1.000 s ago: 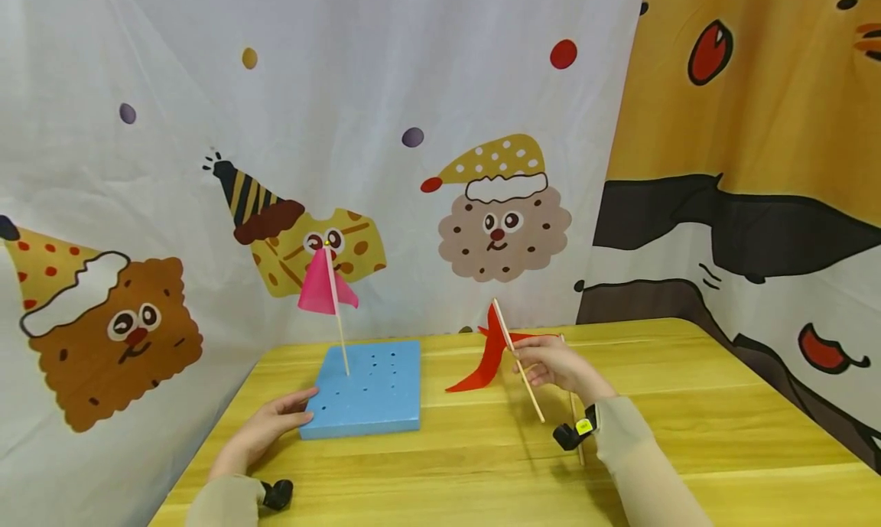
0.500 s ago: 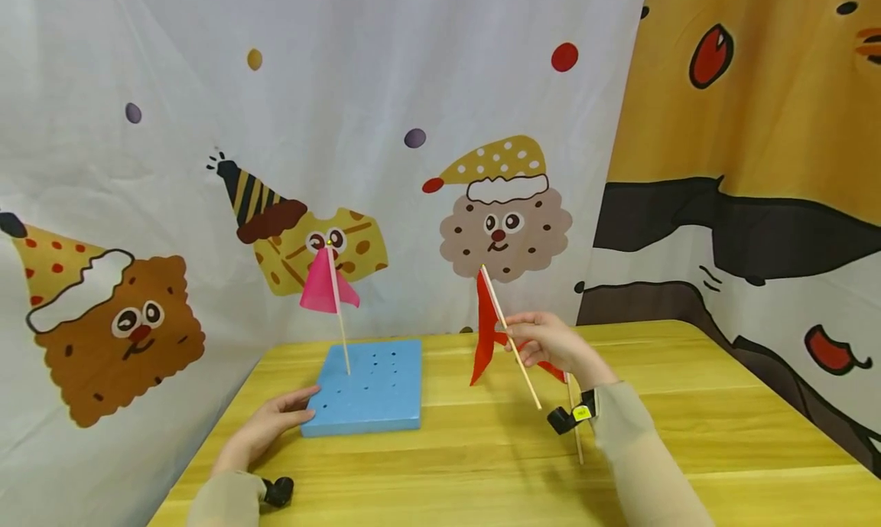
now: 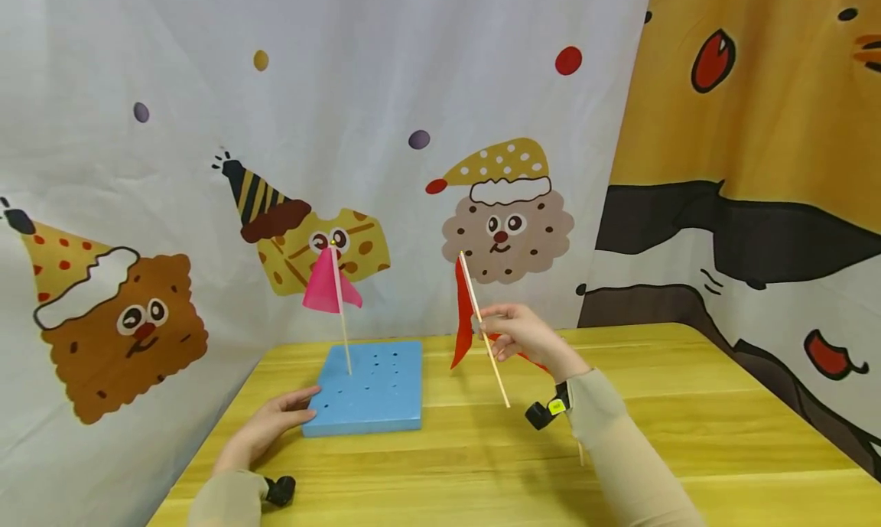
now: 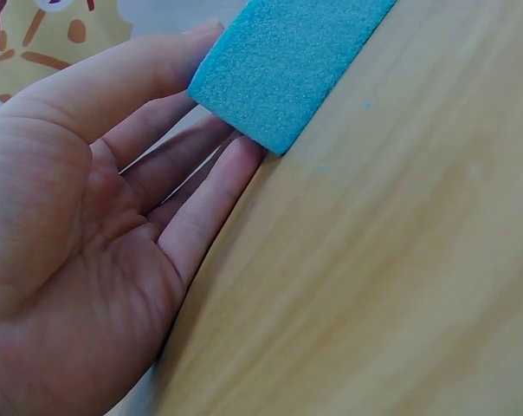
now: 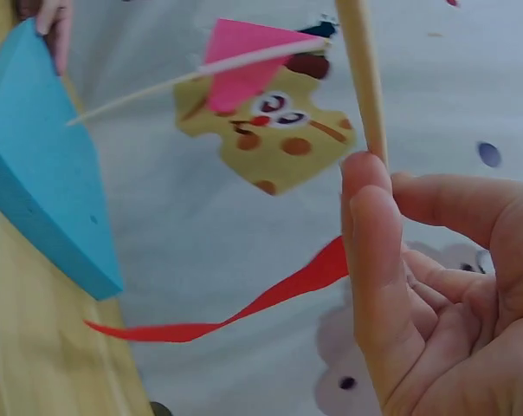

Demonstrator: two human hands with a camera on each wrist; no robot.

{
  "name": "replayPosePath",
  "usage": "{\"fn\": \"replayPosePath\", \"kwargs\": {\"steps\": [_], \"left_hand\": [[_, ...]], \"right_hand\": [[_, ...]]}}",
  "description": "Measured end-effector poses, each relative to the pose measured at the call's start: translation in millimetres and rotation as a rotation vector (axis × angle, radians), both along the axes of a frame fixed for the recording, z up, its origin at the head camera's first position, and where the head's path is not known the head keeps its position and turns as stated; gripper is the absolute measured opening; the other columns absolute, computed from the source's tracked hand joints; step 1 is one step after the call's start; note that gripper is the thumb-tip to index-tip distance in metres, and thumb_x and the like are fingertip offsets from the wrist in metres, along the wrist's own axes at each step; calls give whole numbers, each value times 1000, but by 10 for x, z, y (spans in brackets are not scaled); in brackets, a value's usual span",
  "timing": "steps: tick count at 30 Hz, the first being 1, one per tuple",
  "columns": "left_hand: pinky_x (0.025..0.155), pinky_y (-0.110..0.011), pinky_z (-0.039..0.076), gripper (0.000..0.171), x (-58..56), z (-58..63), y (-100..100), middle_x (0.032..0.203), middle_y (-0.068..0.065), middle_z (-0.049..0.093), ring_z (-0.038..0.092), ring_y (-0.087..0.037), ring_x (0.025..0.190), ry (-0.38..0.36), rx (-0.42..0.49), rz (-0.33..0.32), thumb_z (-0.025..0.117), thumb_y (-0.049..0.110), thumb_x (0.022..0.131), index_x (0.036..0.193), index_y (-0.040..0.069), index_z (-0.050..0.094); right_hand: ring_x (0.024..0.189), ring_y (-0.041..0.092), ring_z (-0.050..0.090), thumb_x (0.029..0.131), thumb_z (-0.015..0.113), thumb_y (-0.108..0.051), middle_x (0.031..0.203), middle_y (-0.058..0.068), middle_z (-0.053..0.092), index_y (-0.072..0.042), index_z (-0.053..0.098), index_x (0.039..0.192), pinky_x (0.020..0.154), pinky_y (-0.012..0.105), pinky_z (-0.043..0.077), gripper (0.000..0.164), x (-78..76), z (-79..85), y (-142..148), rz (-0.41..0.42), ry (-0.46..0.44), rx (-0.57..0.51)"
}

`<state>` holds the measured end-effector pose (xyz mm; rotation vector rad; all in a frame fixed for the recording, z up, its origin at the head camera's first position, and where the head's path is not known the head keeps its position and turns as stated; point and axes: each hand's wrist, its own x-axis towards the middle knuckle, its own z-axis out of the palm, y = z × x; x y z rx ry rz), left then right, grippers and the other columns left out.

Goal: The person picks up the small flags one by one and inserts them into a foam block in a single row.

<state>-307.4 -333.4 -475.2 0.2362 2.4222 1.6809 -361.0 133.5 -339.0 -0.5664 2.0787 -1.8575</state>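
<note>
My right hand (image 3: pixel 512 332) pinches the wooden stick of a small red flag (image 3: pixel 464 317) between thumb and fingers. The flag is held above the table, its stick slanting, with the lower end (image 3: pixel 507 401) free. In the right wrist view a red cloth tail (image 5: pixel 279 299) hangs behind the fingers. My left hand (image 3: pixel 278 420) touches the left side of a light blue foam block (image 3: pixel 375 416); its fingers lie fairly straight along the corner (image 4: pixel 274 113). A pink flag (image 3: pixel 322 286) stands in the block, leaning slightly, its stick set in the top.
Several small holes dot the block's top. The lower end of another thin wooden stick (image 3: pixel 581 454) shows beside my right sleeve (image 3: pixel 612 435), which hides most of it. A yellow wooden table (image 3: pixel 447 481) lies below; a printed curtain (image 3: pixel 385 68) hangs behind.
My right hand has carried the red flag to the left, and its top has risen. The left hand stays against the block, and the pink flag keeps its place.
</note>
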Motion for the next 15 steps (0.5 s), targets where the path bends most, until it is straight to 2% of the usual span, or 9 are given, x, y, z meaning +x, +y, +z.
{"fn": "replayPosePath", "kwargs": {"steps": [7,15], "left_hand": [[107,-56,32,62,29,18,-1,150,-24,35,35,-43,134,10,-1,16,66,26,94,147,3,42],[108,-55,31,60,11,-1,-21,150,-22,36,35,-42,135,31,-6,-4,65,26,95,146,4,43]], "right_hand": [[55,20,65,95,60,-11,91,15,66,6,47,134,53,33,57,45,-100,-106,-302,39,51,5],[57,24,67,95,60,-11,92,16,67,3,49,132,57,41,58,41,-171,-175,-559,23,124,39]]}}
